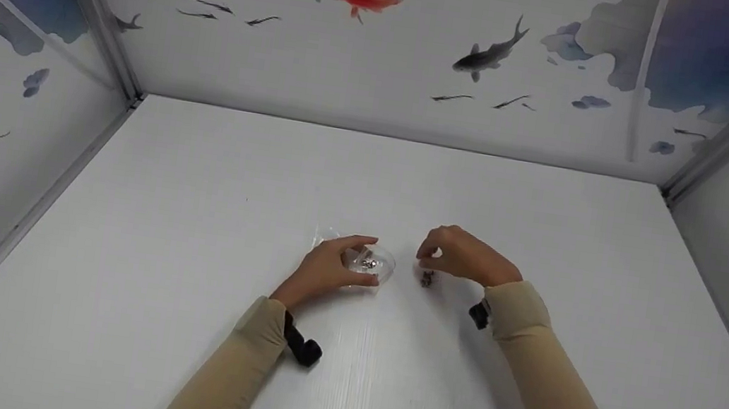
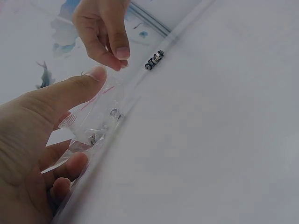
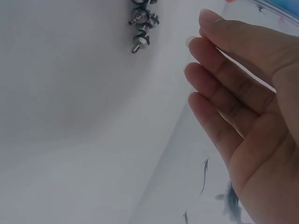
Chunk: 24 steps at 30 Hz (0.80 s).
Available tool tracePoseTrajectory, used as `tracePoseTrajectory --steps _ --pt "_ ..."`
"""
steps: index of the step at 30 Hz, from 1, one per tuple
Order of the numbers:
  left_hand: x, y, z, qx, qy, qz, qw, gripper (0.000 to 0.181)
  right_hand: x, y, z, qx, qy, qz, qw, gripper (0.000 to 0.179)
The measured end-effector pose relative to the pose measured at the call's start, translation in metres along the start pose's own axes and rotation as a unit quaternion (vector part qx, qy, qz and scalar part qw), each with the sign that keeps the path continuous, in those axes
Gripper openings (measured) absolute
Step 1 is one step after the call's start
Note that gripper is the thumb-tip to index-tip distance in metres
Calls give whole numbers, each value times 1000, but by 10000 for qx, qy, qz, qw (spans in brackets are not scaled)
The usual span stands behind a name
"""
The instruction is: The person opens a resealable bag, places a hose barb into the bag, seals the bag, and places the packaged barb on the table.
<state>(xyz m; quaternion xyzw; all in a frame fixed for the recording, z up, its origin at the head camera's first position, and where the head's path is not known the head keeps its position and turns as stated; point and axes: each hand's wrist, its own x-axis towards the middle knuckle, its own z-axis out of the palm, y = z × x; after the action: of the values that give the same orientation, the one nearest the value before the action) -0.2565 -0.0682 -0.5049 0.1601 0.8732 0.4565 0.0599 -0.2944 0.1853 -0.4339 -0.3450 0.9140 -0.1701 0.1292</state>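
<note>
My left hand [image 1: 329, 265] curls its thumb and fingers around a clear plastic zip bag [image 2: 96, 109] that has a red line near its mouth. Inside the bag [image 1: 387, 259] lie a few small shiny metal parts [image 1: 368, 263]. To the right, my right hand [image 1: 464, 254] hovers over the table, its thumb and index fingertip close together. The right wrist view shows nothing between those fingers [image 3: 212, 77], which are only slightly bent. Just below them sits a small cluster of metal bolt-like pieces with dark rings [image 3: 142, 25], apart from the hand.
The white table [image 1: 339, 386] is walled at the back and sides by panels printed with fish [image 1: 489, 54] and petals. A black camera mount is strapped at each wrist, the left one [image 1: 305, 347] low over the table.
</note>
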Motion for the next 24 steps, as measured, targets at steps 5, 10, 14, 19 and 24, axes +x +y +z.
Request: tracePoseTrajectory --steps 5,10,14,19,24 --pt "0 0 1 24 39 -21 10000 70 -4 8 2 -18 -74 150 9999 14" --pt "0 0 1 33 40 -71 10000 71 -8 13 4 11 -100 237 9997 14" --pt "0 -1 1 77 32 -44 10000 71 -10 15 6 41 -80 235 9997 13" --pt "0 -1 0 27 -1 -25 10000 71 -11 17 7 150 -109 255 9995 13" --pt "0 1 0 -85 -41 -171 9998 71 -12 19 9 216 -146 312 9992 13"
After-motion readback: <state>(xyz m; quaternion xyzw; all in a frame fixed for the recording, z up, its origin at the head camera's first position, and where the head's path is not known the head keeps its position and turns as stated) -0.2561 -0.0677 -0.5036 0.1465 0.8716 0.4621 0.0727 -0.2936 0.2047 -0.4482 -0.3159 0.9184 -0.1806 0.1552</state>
